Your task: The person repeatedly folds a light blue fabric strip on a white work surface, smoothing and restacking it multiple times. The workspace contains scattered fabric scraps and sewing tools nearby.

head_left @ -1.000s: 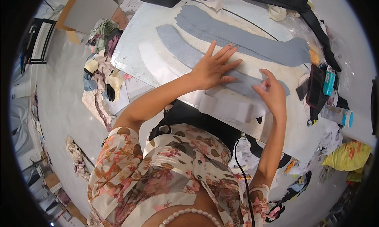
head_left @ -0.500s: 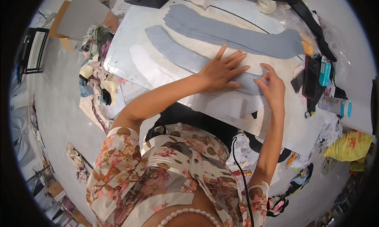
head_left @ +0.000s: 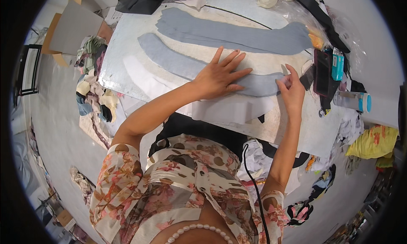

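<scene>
Cloth strip (head_left: 169,61), blue-grey and gently curved, lies flat along the table (head_left: 121,38). The left hand (head_left: 220,77) rests across the strip's middle, palm down with fingers spread, seemingly holding it steady. The right hand (head_left: 292,91) is at the strip's right end, fingers curled and thumb by the edge; whether they pinch the cloth, I cannot tell.

To keep the strip smooth, the left palm would do best to press straight down without dragging, since cloth this thin probably stretches out of its curve. The right fingers should work lightly at the edge, easing along the strip's own bend rather than tugging across it.

Beyond the strip is a wider grey cloth (head_left: 229,36), very near the left fingertips, so a careless slide could ruck its edge. A white sheet (head_left: 229,110) sits on the strip's near side and could shift under a wrist. Past the strip's right end lies a phone (head_left: 322,74), worth not bumping.
</scene>
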The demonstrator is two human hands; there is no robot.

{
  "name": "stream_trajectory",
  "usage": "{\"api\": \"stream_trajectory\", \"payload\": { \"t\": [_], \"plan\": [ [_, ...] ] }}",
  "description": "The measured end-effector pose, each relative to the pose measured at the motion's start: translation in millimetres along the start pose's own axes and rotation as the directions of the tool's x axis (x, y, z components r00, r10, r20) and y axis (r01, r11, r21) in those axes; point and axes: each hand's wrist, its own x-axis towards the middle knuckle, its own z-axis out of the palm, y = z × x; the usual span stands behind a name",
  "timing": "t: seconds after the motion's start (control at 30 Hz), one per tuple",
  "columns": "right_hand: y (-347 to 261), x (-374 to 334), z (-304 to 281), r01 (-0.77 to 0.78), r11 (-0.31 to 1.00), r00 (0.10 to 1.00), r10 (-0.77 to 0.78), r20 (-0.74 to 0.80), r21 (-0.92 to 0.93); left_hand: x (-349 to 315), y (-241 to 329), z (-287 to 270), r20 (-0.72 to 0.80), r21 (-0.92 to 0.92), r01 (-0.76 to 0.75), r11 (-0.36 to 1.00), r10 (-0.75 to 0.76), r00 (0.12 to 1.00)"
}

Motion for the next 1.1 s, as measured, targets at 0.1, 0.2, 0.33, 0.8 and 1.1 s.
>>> {"api": "stream_trajectory", "payload": {
  "t": [0.1,0.2,0.33,0.8,1.1],
  "plan": [
    [6,-1,3,-0.001,0.999,0.999,0.003,-0.053,0.033,-1,0,-1,-0.002,-0.007,-0.004,1.0,0.004,1.0],
    [8,-2,3,0.002,0.995,0.992,0.01,-0.127,0.099,-2,0,0,-0.018,-0.009,-0.01,1.0,0.01,1.0],
    [7,0,-2,-0.022,0.983,0.959,0.072,-0.275,0.183,-3,0,-1,-0.012,-0.01,-0.004,1.0,0.004,1.0],
    [-36,43,7,0.13,0.939,0.99,-0.104,-0.096,0.319,10,9,21,-0.379,-0.138,-0.063,0.988,0.005,0.925],
    [-177,109,161,0.389,0.88,0.87,-0.448,0.204,0.274,-50,-29,-27,-0.35,-0.319,0.143,0.937,-0.257,0.901]
  ]
}}
